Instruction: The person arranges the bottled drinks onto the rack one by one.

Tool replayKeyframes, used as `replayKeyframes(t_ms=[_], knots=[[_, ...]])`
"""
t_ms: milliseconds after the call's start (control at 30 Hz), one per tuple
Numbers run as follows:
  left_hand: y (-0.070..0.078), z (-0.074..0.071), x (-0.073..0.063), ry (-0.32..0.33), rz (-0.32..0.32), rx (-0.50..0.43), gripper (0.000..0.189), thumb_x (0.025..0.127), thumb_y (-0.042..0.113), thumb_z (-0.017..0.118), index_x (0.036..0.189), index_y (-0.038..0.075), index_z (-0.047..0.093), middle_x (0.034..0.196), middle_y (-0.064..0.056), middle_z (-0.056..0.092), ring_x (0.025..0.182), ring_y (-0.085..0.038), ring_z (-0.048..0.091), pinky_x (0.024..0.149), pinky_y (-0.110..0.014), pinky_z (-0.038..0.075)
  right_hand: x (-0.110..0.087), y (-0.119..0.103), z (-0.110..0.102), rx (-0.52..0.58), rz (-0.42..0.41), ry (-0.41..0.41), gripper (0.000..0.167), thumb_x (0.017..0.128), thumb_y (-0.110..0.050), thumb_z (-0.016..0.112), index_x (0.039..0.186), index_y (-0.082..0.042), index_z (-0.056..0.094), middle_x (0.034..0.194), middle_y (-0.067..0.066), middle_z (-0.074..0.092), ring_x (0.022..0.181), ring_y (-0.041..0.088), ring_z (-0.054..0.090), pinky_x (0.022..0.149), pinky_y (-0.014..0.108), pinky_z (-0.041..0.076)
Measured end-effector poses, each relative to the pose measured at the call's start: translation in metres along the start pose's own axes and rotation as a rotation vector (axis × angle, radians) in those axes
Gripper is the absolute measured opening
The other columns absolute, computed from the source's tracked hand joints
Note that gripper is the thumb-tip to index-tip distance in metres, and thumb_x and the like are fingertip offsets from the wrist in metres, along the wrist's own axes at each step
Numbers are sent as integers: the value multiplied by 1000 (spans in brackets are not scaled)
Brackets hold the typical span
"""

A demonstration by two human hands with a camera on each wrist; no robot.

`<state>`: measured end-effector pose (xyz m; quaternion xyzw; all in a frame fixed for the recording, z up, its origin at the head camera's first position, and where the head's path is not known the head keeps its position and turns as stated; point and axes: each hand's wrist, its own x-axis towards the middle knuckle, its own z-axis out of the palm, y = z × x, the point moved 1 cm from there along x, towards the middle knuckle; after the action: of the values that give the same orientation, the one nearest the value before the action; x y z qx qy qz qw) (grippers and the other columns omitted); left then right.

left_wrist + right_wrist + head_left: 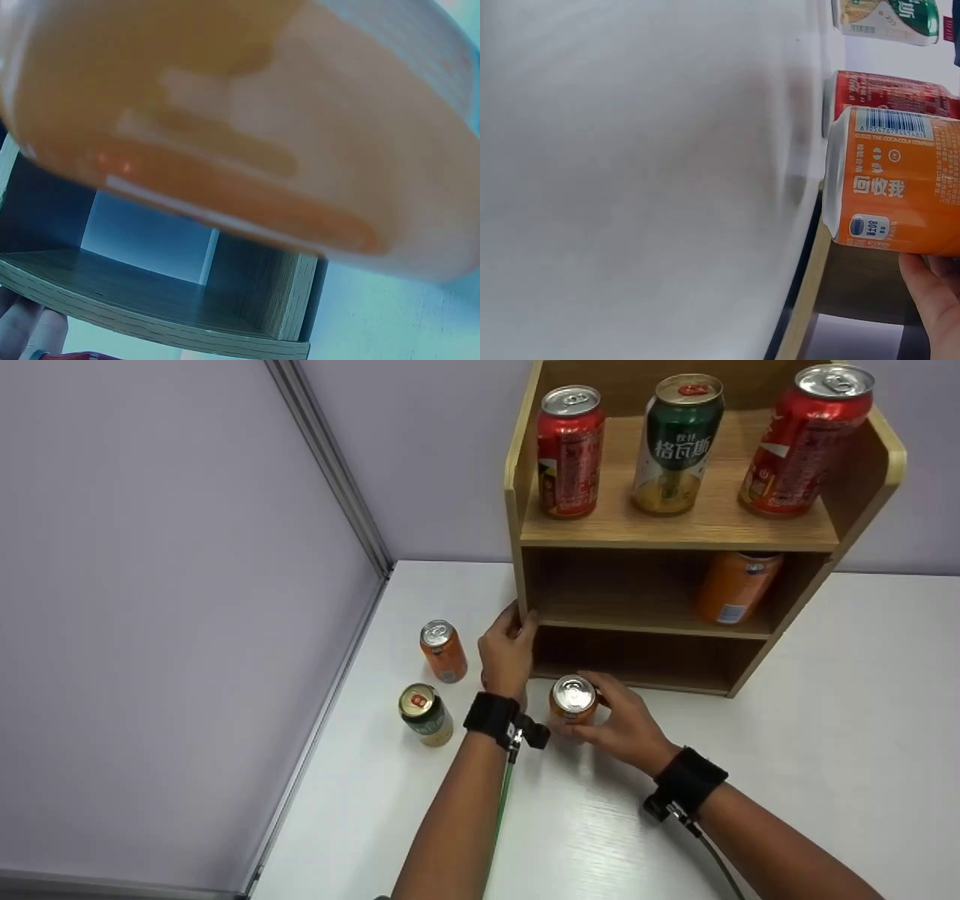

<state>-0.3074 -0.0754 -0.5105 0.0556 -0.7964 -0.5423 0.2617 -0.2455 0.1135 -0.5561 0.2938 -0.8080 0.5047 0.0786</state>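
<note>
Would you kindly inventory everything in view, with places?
table: 1, white, lower centre
shelf unit: 1, brown, on table
walls: 2, lilac, left and back
metal strips: several, grey, left
red cans: 3, red, two top shelf, one table
green cans: 2, green-gold, top shelf, table
orange cans: 3, orange, middle shelf, table, held
wristbands: 2, black, wrists
cables: 2, greenish, below wristbands
left hand: 1, gripping shelf unit's side
right hand: 1, holding orange can

The orange cylindrical metal can (896, 181) bears white lettering; the tan wooden shelf unit (679, 544) shows darker grain; the bench (862, 735) is white.
</note>
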Motion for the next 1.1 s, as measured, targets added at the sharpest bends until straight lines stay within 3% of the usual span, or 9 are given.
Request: replayKeyframes(t_ms=[233, 467, 700, 900, 1100], knots=[[1, 0, 0, -2, -37, -19, 35, 93, 39, 65, 123, 21, 70, 110, 2, 70, 96, -4, 64, 76, -25, 52, 3, -6, -9, -7, -44, 1, 81, 66, -7, 91, 137, -4, 51, 131, 0, 55, 120, 21, 52, 92, 38, 49], [0, 0, 1, 7, -9, -43, 33, 93, 33, 66, 121, 17, 71, 109, 0, 71, 97, -6, 64, 78, -24, 52, 7, -11, -16, -40, -52, 19, 84, 65, -11, 92, 138, -8, 50, 131, 1, 55, 120, 18, 53, 90, 38, 49], [0, 0, 0, 7, -37, -45, 34, 92, 37, 67, 121, 20, 71, 108, 2, 71, 96, -5, 64, 77, -25, 52, 10, -16, -23, -68, -59, 40, 86, 65, -14, 92, 139, -7, 50, 131, 0, 54, 120, 15, 52, 89, 37, 50], [0, 0, 0, 13, -1, -3, 33, 93, 35, 67, 121, 19, 71, 109, 0, 71, 96, -5, 64, 77, -24, 51, 13, -19, -27, -47, -95, 38, 85, 65, -8, 91, 139, -4, 50, 132, 2, 54, 119, 17, 53, 90, 32, 49], [-2, 1, 2, 15, 62, 32, 34, 93, 33, 66, 122, 15, 70, 110, -2, 71, 96, -7, 65, 78, -25, 51, 15, -23, -31, -61, -100, 46, 85, 68, -15, 90, 141, -8, 48, 133, 0, 53, 118, 15, 53, 88, 29, 49]])
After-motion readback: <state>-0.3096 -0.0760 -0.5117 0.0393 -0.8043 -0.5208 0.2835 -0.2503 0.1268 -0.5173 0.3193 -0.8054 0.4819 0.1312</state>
